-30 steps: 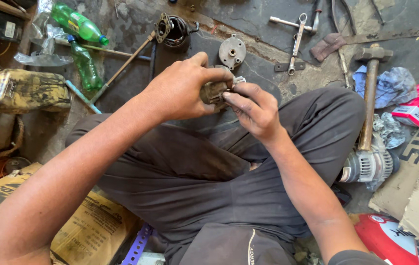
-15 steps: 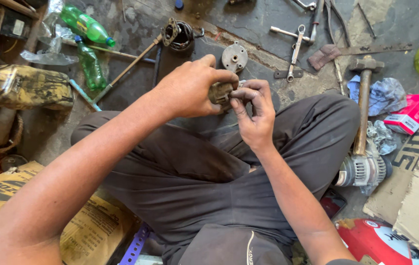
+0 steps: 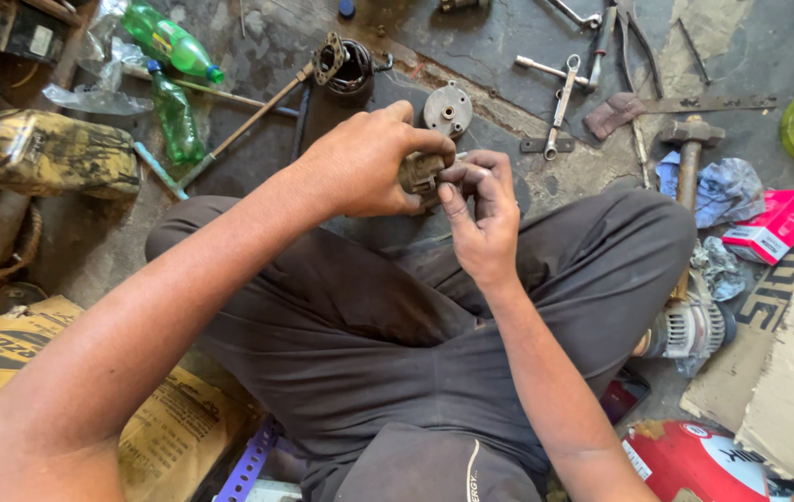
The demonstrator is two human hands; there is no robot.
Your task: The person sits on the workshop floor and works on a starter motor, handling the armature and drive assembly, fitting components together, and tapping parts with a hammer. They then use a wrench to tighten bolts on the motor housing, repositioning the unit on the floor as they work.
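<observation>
Person seated cross-legged on a grimy workshop floor (image 3: 471, 56), dark trousers, both arms reaching forward over the lap. Left hand (image 3: 364, 163) curled closed around a small dirty metal part (image 3: 418, 172), thumb over its top, fingers wrapped behind it; the part is held in the air above the knees, between the two hands. Right hand (image 3: 481, 209) meets it from the right: fingers bent, fingertips (image 3: 457, 177) pinched against the part's right side, palm mostly closed. What the fingertips grip exactly is too small to tell. On the floor just beyond the hands, a round grey metal cap (image 3: 447, 109) with a centre hole. Further out to the left of it, a dark ring-shaped housing (image 3: 352, 65) with a long thin rod (image 3: 239, 130) running off it down-left. Two green plastic bottles (image 3: 172, 42) lie near the top left, beside a yellow stained can (image 3: 48, 153). To the right, spanners (image 3: 562, 98) lie scattered, well apart from the hands. A hammer (image 3: 688, 158) rests by the right knee, head away from the person, next to blue rags (image 3: 727, 191) and a pink carton (image 3: 778, 226). A small finned grey motor (image 3: 694, 325) sits by the right shin. Cardboard (image 3: 787, 372) at far right; a brown printed sack (image 3: 155, 437) under the left elbow.
</observation>
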